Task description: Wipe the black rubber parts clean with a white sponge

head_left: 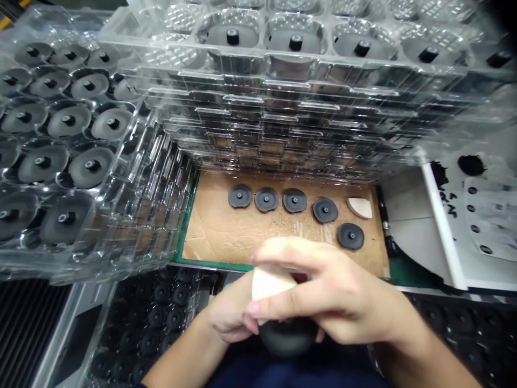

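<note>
Your one camera sits on your head and looks forward and down. It sees your left hand [230, 310] and right hand [329, 285] up close, low in the middle. Past them, it looks down onto brown cardboard [222, 237], with a tall stack of clear plastic trays [250, 116] behind.

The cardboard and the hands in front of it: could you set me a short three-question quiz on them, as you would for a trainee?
1. How many black parts lie on the cardboard?
2. True or false: a loose cream wedge lies near the cardboard's left edge in the picture.
3. Just below the cream piece in the right hand is: A, a pen; B, a black rounded part; C, a clear tray.

Key: 1. Five. 2. False: the cream wedge lies near the right edge. 3. B.
</note>
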`<state>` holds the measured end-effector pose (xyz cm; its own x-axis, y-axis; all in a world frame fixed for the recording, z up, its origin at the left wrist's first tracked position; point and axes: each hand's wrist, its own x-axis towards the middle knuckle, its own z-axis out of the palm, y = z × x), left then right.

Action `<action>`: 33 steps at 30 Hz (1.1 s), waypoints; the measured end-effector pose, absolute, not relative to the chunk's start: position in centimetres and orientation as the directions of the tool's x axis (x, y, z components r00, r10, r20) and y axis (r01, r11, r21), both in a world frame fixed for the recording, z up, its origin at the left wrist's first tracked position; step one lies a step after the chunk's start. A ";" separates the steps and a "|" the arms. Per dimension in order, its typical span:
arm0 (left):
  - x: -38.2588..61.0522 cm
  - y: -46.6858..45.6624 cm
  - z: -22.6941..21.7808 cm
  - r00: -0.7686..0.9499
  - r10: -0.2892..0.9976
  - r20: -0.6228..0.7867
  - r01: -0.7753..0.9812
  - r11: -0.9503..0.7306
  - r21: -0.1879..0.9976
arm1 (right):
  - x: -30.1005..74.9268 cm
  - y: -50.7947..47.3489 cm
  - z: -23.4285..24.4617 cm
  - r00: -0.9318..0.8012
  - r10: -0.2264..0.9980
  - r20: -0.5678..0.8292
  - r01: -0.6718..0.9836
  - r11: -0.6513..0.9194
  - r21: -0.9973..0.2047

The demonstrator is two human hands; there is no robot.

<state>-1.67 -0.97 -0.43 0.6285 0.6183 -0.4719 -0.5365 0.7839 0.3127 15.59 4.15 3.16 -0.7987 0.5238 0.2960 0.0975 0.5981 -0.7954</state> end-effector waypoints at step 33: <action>0.5 0.1 -1.9 0.325 0.669 -0.669 -0.669 0.662 0.338 | 18.8 -3.9 -8.7 0.066 0.845 -0.531 -0.088 -0.525 -0.847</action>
<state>0.51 0.15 -1.95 0.3247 0.6689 -0.6687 -0.6686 0.6624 0.3379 18.81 -3.90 -8.75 0.0660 0.8450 -0.5306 -0.0877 -0.5248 -0.8467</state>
